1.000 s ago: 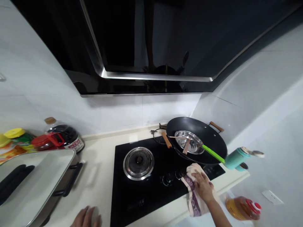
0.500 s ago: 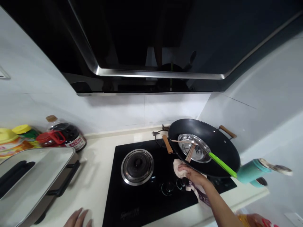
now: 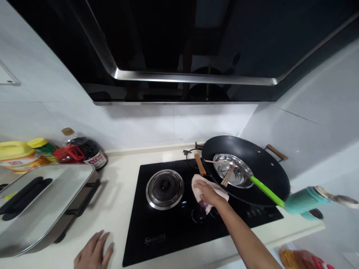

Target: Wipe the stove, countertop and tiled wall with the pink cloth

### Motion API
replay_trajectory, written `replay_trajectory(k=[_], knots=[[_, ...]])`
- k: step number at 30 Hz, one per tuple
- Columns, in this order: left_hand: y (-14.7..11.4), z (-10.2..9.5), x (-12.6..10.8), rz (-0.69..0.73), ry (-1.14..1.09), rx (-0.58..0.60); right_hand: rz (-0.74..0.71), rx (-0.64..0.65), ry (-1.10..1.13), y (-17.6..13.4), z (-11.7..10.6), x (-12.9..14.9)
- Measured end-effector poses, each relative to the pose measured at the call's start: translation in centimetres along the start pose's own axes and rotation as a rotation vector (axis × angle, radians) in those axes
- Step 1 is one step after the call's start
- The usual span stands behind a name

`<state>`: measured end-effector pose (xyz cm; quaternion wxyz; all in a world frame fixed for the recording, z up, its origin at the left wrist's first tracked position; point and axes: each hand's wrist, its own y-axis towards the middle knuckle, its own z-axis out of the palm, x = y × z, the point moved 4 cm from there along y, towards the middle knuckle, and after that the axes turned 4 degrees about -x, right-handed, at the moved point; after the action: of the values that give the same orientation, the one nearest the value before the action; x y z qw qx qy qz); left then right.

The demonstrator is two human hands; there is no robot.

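My right hand (image 3: 207, 192) presses a pale pink cloth (image 3: 196, 192) with a purple patch against the black glass hob (image 3: 157, 231), just left of the wok (image 3: 269, 175) and behind the control knobs. Its fingers lie over the cloth. At the lower left, my left hand (image 3: 94, 252) rests on the white counter (image 3: 114, 194), fingers apart and holding nothing. Inside the wok sit a shiny metal bowl (image 3: 244, 181), wooden chopsticks (image 3: 228, 176) and a utensil with a bright green handle (image 3: 267, 192). A burner (image 3: 165, 189) lies left of the cloth.
A pale rectangular pan (image 3: 64, 198) with black handles stands on the left. Behind it are a dark sauce bottle (image 3: 86, 149) and a yellow-capped container (image 3: 17, 153). Teal canisters (image 3: 305, 200) stand right of the wok. A dark range hood (image 3: 185, 89) overhangs the hob.
My right hand has moved left and back with the cloth, which is now spread wider and off one knob. More of my left hand shows. The view has shifted slightly.
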<state>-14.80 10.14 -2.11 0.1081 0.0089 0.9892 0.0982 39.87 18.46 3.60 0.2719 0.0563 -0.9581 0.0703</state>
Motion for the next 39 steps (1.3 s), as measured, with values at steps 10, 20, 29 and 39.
replay_trajectory(k=[10, 20, 29, 39], knots=[[0.3, -0.8, -0.7, -0.01, -0.002, -0.006, -0.118, 0.155, -0.024, -6.5, 0.4, -0.2], [-0.3, -1.0, -1.1, 0.017, 0.022, -0.005, 0.175, 0.038, -0.225, -1.5, 0.4, -0.5], [-0.5, -1.1, -1.3, -0.007, 0.017, 0.022, 0.196, -0.01, -0.28, 6.6, 1.1, 2.7], [-0.3, -1.8, -1.8, 0.019, 0.043, 0.008, -0.156, 0.026, -0.265, -3.4, 8.3, 11.2]])
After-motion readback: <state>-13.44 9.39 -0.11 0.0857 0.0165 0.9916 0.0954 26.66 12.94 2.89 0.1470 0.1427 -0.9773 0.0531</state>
